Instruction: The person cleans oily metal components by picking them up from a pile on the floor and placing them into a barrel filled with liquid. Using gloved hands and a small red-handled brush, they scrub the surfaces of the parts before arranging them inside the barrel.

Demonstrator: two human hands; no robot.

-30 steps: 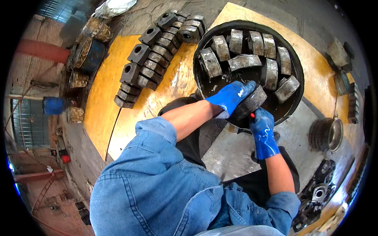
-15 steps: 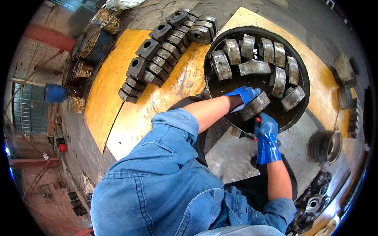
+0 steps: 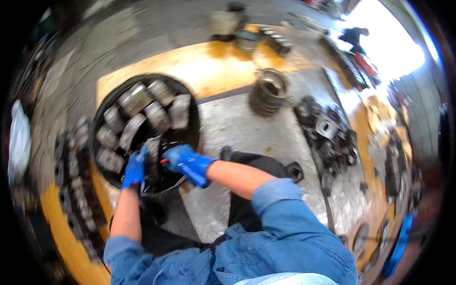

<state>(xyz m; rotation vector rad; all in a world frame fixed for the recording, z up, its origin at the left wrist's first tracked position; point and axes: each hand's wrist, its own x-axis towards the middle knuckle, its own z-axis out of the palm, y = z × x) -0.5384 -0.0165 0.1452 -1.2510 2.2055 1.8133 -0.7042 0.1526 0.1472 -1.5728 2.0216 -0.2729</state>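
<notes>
A round black tub point(image 3: 184, 138) with dark liquid in it holds several curved, worn metal blocks point(image 3: 134, 99). At its near side stands one metal block point(image 3: 152, 156), between my two hands. My left hand point(image 3: 136, 167), in a blue rubber glove, is closed on the left side of this block. On the block's right, my right hand point(image 3: 186, 162), gloved alike, is closed round a tool with a small red part point(image 3: 164, 161) showing. The rest of that tool is hidden by the glove, and motion blurs the picture.
Left of the tub, rows of metal blocks point(image 3: 76, 185) stand on yellow board. A ribbed metal cylinder point(image 3: 269, 92) stands on the grey sheet to the right, with a pile of dark metal parts point(image 3: 327, 133) beyond. A person point(image 3: 354, 39) is far off by the bright doorway.
My view has swung to the right, so the tub now lies at the left. Both hands stay at the same block, which now looks more upright.
</notes>
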